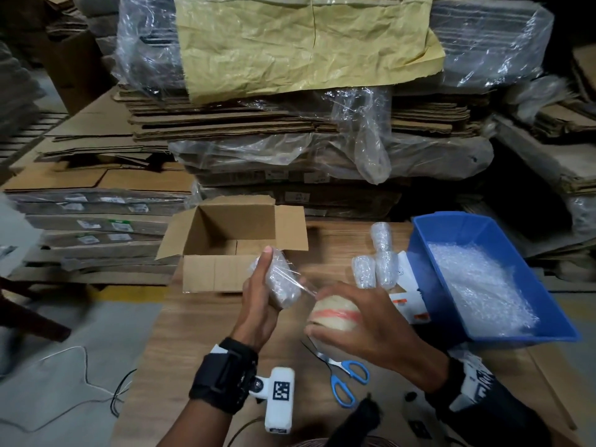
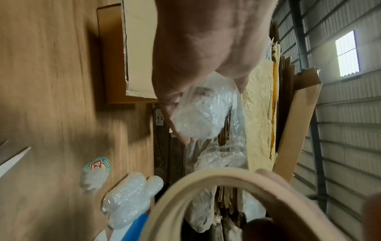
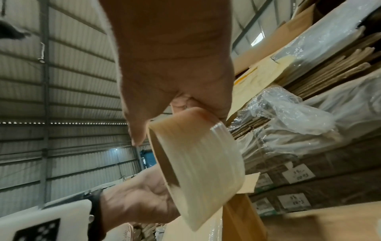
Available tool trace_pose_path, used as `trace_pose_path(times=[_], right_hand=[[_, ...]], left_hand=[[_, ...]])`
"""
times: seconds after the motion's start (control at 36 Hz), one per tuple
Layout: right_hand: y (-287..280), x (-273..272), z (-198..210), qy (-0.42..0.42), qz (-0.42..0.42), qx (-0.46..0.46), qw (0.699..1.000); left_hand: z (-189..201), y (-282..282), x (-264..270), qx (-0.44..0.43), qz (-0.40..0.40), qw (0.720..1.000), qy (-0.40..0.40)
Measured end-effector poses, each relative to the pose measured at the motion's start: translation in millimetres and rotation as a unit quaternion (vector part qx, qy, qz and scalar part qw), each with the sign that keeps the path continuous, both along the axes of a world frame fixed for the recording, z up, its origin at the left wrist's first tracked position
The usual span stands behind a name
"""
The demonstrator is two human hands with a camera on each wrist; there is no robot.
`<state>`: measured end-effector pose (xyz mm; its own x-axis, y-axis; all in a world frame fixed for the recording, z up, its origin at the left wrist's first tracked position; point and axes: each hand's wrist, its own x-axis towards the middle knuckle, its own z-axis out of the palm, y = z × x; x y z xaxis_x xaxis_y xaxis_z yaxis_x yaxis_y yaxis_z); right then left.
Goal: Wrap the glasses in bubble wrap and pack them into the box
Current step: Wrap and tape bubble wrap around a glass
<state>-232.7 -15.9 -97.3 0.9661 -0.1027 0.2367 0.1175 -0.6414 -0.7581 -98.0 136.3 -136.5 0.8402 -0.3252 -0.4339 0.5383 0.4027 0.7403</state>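
Nearest on the surface (image 1: 200, 333), the right hand (image 1: 364, 321) grips a tape roll (image 1: 333, 314); the left hand (image 1: 261, 298) grips a wrapped glass (image 1: 283, 279), taped now. Next, I judge, cutting, then the empty box (image 1: 225, 250); 3 wrapped glasses (image 1: 375, 262) wait beyond.

Your table layout

You had the box (image 1: 225, 250) at the back left, the bin (image 1: 451, 253) right, three wrapped glasses (image 1: 377, 262) between them, scissors (image 1: 345, 375) nearest you.

The wooden table (image 1: 200, 343) carries an open cardboard box (image 1: 213, 272) at eleven o'clock, three wrapped glasses (image 1: 377, 262) and a blue bin (image 1: 429, 272) at two, scissors (image 1: 345, 375) at five.
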Motion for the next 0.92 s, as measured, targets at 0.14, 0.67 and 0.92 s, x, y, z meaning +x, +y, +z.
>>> trace_pose_path(times=[0.14,0.67,0.92], right_hand=[[-1.1,8.5,-5.5,0.062,0.021,0.04,0.997],[2.7,16.5,-31.6,-0.035,-0.088,-0.151,0.984],[23.0,17.7,-53.2,-0.029,0.008,-0.32,0.947]], left_hand=[[5.0,-0.1,-3.9,0.032,-0.016,0.999,0.01],[9.3,16.0,-9.8,0.051,-0.121,0.979,-0.158],[3.5,0.0,-14.2,0.006,-0.034,0.988,-0.149]])
